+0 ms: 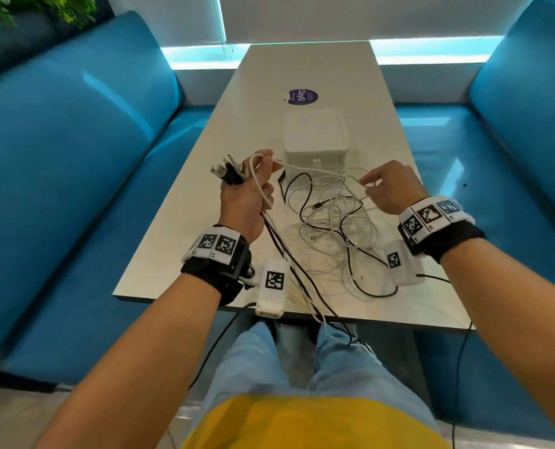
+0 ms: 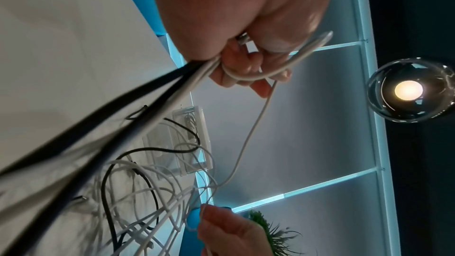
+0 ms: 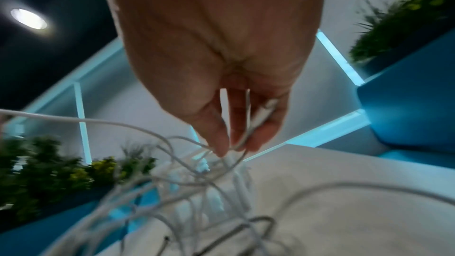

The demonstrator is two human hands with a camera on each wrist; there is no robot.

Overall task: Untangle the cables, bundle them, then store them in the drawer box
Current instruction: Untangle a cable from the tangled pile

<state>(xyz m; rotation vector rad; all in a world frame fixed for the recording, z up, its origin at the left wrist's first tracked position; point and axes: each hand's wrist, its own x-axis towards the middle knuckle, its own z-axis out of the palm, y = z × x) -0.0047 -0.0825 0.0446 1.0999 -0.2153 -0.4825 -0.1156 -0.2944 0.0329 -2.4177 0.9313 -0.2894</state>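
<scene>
Nearest, the left hand (image 1: 248, 189) grips gathered cable ends at 10 o'clock of the cable tangle (image 1: 334, 234) on the bench (image 1: 179, 254), while the right hand (image 1: 389, 186) pinches a white cable (image 1: 315, 170); draw it out slowly, feeding slack, drawer box (image 1: 315, 137) waiting at 12.

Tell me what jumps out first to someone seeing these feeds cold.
The tangle of white and black cables sprawled over the near half of the table. The left hand grips a bunch of cable ends above it, while the right hand pinches a white strand. Behind sits the white drawer box.
</scene>
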